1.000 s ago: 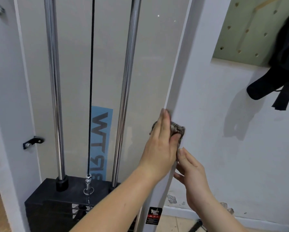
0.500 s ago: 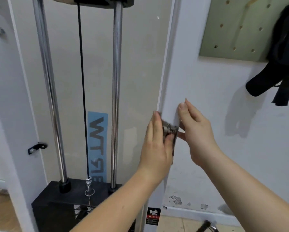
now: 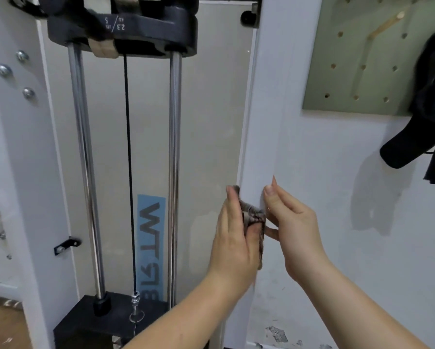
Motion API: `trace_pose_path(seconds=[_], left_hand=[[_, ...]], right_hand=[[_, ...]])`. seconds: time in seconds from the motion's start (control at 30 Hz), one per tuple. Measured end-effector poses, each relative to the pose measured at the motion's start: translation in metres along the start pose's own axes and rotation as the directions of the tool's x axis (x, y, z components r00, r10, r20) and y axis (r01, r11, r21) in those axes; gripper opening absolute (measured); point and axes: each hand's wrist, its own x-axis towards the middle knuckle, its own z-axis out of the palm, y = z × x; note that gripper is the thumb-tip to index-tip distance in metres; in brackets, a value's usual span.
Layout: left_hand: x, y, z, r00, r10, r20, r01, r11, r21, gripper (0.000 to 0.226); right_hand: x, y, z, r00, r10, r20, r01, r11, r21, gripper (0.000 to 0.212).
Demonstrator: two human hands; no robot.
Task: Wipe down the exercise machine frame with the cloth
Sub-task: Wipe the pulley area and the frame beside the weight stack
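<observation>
Gripping crumpled cloth (image 3: 253,217), smooth white frame (image 3: 263,122)

To my right stood a white wall (image 3: 337,248), its paint chipped (image 3: 276,333) near the bottom. A pale green pegboard (image 3: 357,79) hung high on it, one wooden peg (image 3: 385,23) stuck in. A black cap (image 3: 408,147) dangled beside the board, casting a soft shadow (image 3: 372,197). Wooden floor (image 3: 2,326) showed at lower left.
</observation>
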Motion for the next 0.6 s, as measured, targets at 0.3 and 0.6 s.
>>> trace_pose_path(seconds=[0.3,0.6], left_hand=[[0.048,0.041,-0.016,0.993,-0.122,-0.003,0.122,0.992,0.042,0.071],[0.044,0.081,-0.024,0.872,-0.473,0.129,0.451,0.877,0.166,0.082]], right_hand=[[-0.006,-0.003,0.005,1.000,0.016,0.003,-0.016,0.996,-0.082,0.053],[0.026,-0.121,0.004,0.966,0.257,0.037,-0.230,0.911,-0.343,0.060]])
